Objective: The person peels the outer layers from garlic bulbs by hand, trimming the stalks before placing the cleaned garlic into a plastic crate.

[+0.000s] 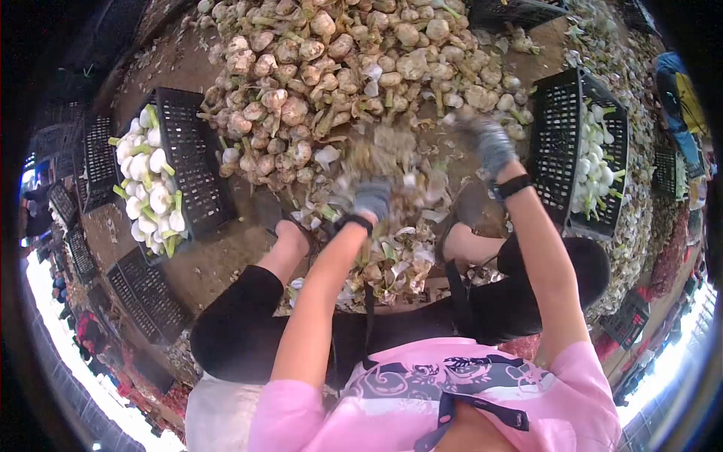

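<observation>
Garlic pile [339,68] sits by left hand [373,198] and right hand [491,145]; blurred fingers, grip unclear.

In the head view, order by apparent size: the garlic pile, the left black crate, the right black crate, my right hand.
1. garlic pile, largest by far.
2. left black crate and right black crate: about alike; the lens bends the edges, so no ranking.
3. right hand, gloved and blurred, smallest.

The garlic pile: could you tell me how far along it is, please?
Done: white bulbs part-fill the left crate and right crate. In hand: the left hand and right hand, gloved, blurred, beside the garlic pile. Left: that large pile, unpeeled.
</observation>
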Available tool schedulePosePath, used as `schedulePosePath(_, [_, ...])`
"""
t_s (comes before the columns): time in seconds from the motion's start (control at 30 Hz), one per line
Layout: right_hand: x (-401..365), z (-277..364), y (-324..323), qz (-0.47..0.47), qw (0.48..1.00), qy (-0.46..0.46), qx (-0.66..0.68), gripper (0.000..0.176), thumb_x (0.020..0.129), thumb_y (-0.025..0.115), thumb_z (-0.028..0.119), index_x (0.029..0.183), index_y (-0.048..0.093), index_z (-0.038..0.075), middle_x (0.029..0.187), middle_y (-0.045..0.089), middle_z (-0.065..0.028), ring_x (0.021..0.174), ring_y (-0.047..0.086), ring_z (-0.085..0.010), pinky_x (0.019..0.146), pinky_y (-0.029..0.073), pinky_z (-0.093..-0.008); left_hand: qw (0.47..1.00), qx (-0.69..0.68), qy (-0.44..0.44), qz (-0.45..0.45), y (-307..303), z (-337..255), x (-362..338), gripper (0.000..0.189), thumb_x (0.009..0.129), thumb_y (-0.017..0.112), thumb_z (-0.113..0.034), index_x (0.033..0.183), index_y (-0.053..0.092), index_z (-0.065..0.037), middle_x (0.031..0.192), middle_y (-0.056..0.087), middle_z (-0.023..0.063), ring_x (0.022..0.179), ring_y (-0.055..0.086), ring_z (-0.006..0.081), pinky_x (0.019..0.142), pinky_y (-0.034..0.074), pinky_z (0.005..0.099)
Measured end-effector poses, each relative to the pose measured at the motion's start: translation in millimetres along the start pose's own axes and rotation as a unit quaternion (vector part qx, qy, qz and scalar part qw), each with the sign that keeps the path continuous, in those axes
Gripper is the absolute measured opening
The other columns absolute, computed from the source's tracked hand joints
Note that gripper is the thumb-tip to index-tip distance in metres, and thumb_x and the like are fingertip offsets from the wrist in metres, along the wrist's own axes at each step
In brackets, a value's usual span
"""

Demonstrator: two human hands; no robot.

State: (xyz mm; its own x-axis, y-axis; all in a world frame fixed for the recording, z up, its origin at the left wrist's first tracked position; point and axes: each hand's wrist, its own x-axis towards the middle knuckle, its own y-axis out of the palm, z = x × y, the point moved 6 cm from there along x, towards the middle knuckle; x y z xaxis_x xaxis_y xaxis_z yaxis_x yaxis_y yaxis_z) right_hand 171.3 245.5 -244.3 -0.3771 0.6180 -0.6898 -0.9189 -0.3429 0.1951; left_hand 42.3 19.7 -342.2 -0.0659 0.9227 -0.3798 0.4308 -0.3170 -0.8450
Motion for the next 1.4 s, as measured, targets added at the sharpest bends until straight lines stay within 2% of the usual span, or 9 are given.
schedulePosePath(0.23, [79.5,-47.0,94.2,-0.109,0.840,-0.218,-0.484,0.032,0.069,0.061,0.029,0.080,0.060,-0.001,0.083,0.059,-0.0221,0.076,0.055,-0.0404,0.069,0.045,-0.0423,0.925,-0.104,-0.015,0.365,92.4,-16.5,-114.7,0.040,0.079,0.047,-0.030,0.109,0.057,-0.005,0.116,0.053,0.0159,0.103,0.054,0.0299,0.086,0.041,0.0404])
schedulePosePath(0.47, [107.3,-42.9,144.8,-0.205,0.634,-0.229,-0.710,0.012,0.074,0.054,0.013,0.074,0.062,0.004,0.070,0.058,-0.0129,0.069,0.054,-0.0262,0.060,0.043,-0.0344,0.897,-0.164,-0.060,0.407,25.4,8.7,-93.7,0.048,0.081,0.045,-0.040,0.114,0.054,-0.006,0.126,0.046,0.0104,0.109,0.050,0.0266,0.090,0.039,0.0388])
schedulePosePath(0.63, [79.4,-10.5,128.3,-0.123,0.691,-0.309,-0.642,0.024,0.070,0.060,0.018,0.084,0.057,-0.002,0.077,0.059,-0.0229,0.073,0.056,-0.0394,0.066,0.046,-0.0409,0.962,-0.109,-0.173,0.179,-93.5,20.9,-20.9,0.063,0.081,0.042,-0.050,0.131,0.034,-0.011,0.130,0.039,0.0165,0.117,0.040,0.0329,0.095,0.034,0.0367])
schedulePosePath(0.67, [71.9,-2.4,115.6,-0.119,0.819,-0.232,-0.511,0.026,0.071,0.059,0.016,0.089,0.056,-0.002,0.079,0.059,-0.0226,0.073,0.057,-0.0381,0.065,0.046,-0.0407,0.974,-0.138,-0.176,0.034,-118.0,23.4,-12.2,0.064,0.080,0.049,-0.044,0.131,0.032,-0.009,0.130,0.039,0.0173,0.117,0.040,0.0326,0.096,0.034,0.0371])
schedulePosePath(0.73, [50.0,18.1,113.1,-0.045,0.806,-0.314,-0.500,0.031,0.074,0.059,0.013,0.101,0.052,-0.001,0.082,0.061,-0.0170,0.069,0.059,-0.0273,0.062,0.046,-0.0361,0.964,-0.169,-0.171,-0.116,-166.6,19.7,-6.8,0.066,0.079,0.056,-0.038,0.131,0.031,-0.008,0.130,0.039,0.0180,0.117,0.040,0.0323,0.096,0.034,0.0374])
schedulePosePath(0.8, [1.0,38.8,111.8,0.065,0.925,-0.222,-0.301,0.025,0.078,0.061,0.017,0.098,0.056,0.002,0.083,0.061,-0.0085,0.075,0.055,-0.0156,0.070,0.045,-0.0277,0.897,-0.359,-0.093,-0.241,-209.7,7.1,-6.5,0.073,0.072,0.065,-0.012,0.133,0.027,-0.005,0.135,0.033,0.0167,0.114,0.045,0.0281,0.094,0.037,0.0358])
schedulePosePath(1.03, [-116.3,91.5,101.0,0.159,0.967,-0.179,-0.089,0.036,0.080,0.062,0.023,0.104,0.053,-0.001,0.091,0.059,-0.0034,0.079,0.052,-0.0099,0.071,0.044,-0.0254,0.694,-0.682,0.113,-0.200,-259.5,-73.6,-21.8,0.070,0.068,0.066,0.003,0.129,0.034,-0.005,0.117,0.048,0.0076,0.104,0.049,0.0163,0.089,0.041,0.0285])
schedulePosePath(1.27, [-176.1,113.1,105.5,0.167,0.900,-0.367,-0.163,0.034,0.083,0.059,0.028,0.097,0.054,-0.003,0.081,0.057,-0.0030,0.071,0.047,-0.0080,0.063,0.043,-0.0251,0.721,-0.637,0.119,-0.246,-292.6,-111.9,-64.3,0.062,0.071,0.064,0.006,0.126,0.037,-0.005,0.114,0.050,0.0061,0.100,0.051,0.0154,0.085,0.045,0.0278])
schedulePosePath(1.4, [-192.7,119.1,109.2,0.163,0.918,-0.269,-0.240,0.028,0.081,0.060,0.022,0.096,0.060,-0.002,0.079,0.061,-0.0040,0.071,0.051,-0.0087,0.067,0.044,-0.0246,0.727,-0.642,0.116,-0.216,-307.6,-115.5,-82.3,0.061,0.074,0.066,-0.004,0.127,0.036,-0.005,0.114,0.050,0.0068,0.100,0.051,0.0160,0.085,0.044,0.0271])
